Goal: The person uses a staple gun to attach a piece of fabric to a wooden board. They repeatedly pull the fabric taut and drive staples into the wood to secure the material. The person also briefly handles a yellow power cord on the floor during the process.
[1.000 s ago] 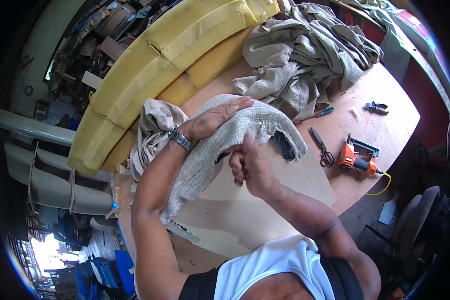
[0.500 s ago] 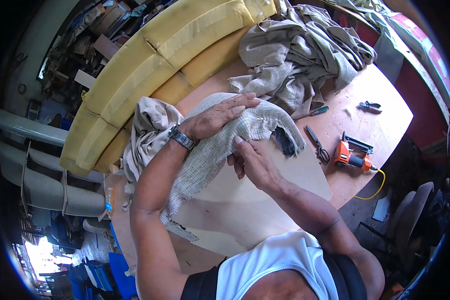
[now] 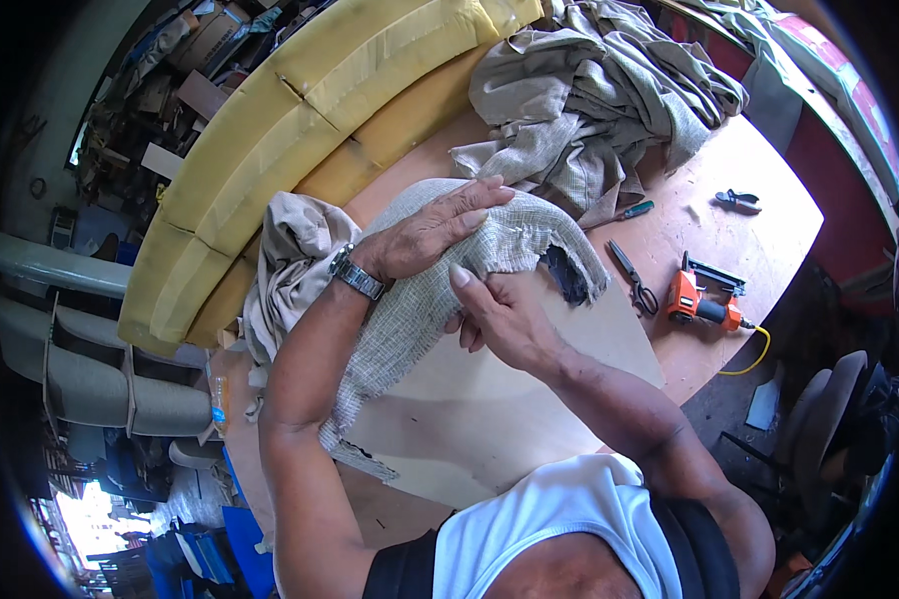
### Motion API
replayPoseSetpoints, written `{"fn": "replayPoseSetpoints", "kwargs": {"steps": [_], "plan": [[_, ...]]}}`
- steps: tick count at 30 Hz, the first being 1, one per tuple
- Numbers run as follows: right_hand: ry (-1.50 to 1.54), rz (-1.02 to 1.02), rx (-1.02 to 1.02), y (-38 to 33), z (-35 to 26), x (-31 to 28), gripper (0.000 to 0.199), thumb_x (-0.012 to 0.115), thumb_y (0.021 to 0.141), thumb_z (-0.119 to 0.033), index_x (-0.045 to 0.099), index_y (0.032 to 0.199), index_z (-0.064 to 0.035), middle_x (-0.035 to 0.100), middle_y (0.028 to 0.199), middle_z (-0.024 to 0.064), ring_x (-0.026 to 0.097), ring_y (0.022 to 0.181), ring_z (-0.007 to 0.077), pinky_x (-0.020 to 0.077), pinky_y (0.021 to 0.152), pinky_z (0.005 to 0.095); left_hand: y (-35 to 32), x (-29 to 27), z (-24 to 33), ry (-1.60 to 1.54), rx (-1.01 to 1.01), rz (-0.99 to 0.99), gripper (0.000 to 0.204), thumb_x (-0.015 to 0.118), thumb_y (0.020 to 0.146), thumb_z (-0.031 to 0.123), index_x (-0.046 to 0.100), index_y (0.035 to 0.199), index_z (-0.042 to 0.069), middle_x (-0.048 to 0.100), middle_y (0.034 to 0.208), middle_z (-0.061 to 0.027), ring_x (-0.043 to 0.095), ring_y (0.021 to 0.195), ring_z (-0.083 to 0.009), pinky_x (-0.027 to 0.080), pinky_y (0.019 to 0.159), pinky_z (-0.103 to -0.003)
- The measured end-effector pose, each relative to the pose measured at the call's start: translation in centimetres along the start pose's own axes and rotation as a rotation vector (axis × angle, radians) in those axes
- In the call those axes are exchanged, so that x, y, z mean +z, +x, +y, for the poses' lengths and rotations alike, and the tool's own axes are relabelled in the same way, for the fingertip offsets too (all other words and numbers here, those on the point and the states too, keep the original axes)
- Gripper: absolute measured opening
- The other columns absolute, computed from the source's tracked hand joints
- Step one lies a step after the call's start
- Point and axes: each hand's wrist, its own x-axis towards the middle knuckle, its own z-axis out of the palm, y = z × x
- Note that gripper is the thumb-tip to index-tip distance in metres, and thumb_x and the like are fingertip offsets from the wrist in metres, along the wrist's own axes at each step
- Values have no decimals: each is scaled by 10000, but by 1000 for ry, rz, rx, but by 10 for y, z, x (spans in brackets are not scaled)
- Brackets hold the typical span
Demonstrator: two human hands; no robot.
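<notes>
Beige fabric (image 3: pixel 395 334) under a flat left hand (image 3: pixel 425 236), right hand (image 3: pixel 507 317) half-curled at its edge, pinch unclear

No legible txt, lbls, nos. or signs here.

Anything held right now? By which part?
Left hand lies flat on the fabric, not gripping. Right hand is at the fabric's near edge; whether it grips can't be told.

Cloth (image 3: pixel 400 329) across far part of panel (image 3: pixel 549 399) on table (image 3: pixel 774 235); scissors (image 3: pixel 625 263) right, staple gun (image 3: pixel 684 298) farther right; fabric heap (image 3: pixel 609 100) behind.
</notes>
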Motion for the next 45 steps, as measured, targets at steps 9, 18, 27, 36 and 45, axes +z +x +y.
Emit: {"fn": "replayPoseSetpoints", "kwargs": {"steps": [9,18,27,36,45], "plan": [[-266,26,-167,-7,20,-6,536,462,1043,-417,566,672,-44,488,544,-3,500,478,82,433,455,256,-1,11,3,168,25,93,535,358,1067,347,380,1480,8,343,1556,-175,253,1479,-272,177,1213,-384],[71,-50,-116,0,40,-16,419,449,1057,-335,543,793,-23,513,569,15,545,482,103,469,447,274,-18,-7,-62,-194,-345,118,615,254,1082,411,239,1538,-1,259,1595,-138,214,1481,-204,143,1219,-351],[72,-69,-213,3,45,-9,395,455,1056,-315,529,798,-25,513,562,19,558,472,121,511,486,284,-32,13,-3,68,-334,164,641,242,1073,448,237,1543,13,220,1612,-153,171,1502,-248,133,1220,-349],[-1,-182,-150,-21,40,-45,306,464,1033,-253,599,901,-13,564,601,25,593,589,122,505,560,309,-24,40,39,478,-303,281,539,352,1046,246,277,1517,-5,376,1508,-270,369,1412,-360,279,1173,-372],[-1394,859,378,-153,160,-348,648,643,842,-204,424,1421,-13,464,1440,184,407,1367,356,323,1120,454,-30,39,41,350,-335,241,620,520,992,238,280,1533,50,318,1558,-225,289,1460,-345,214,1199,-373]]}}
